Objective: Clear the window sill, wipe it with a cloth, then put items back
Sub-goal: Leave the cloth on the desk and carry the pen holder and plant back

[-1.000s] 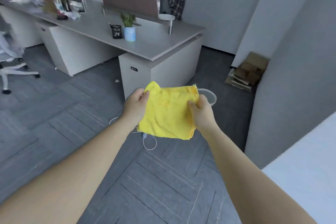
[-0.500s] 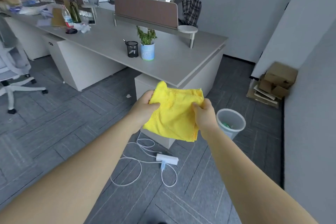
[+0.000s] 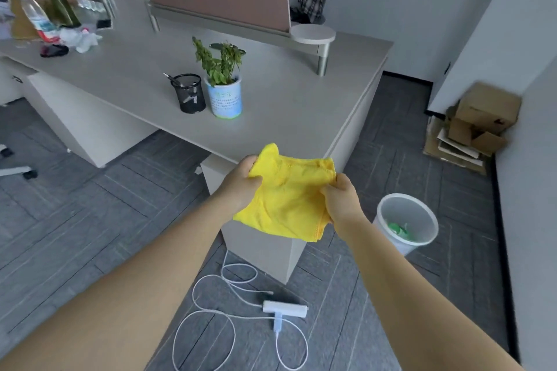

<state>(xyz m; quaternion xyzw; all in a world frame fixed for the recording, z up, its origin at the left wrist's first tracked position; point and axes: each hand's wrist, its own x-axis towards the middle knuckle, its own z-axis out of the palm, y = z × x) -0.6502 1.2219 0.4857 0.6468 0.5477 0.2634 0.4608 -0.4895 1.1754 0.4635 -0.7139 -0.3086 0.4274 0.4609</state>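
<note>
yellow cloth point(image 3: 286, 199) stretched between left hand point(image 3: 241, 187) and right hand point(image 3: 340, 202), fingers curled gripping opposite edges.

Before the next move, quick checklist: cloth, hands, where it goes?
1. Yellow cloth held: ok, gripped at both sides.
2. Left hand grip: ok, fingers curled on cloth edge.
3. Right hand grip: ok.
4. Window sill in view: not ok, only the desk ahead.
5. Desk space by potted plant and pen holder: ok, bare near corner.
6. Floor path: not ok, white cable and waste bin close.
</note>
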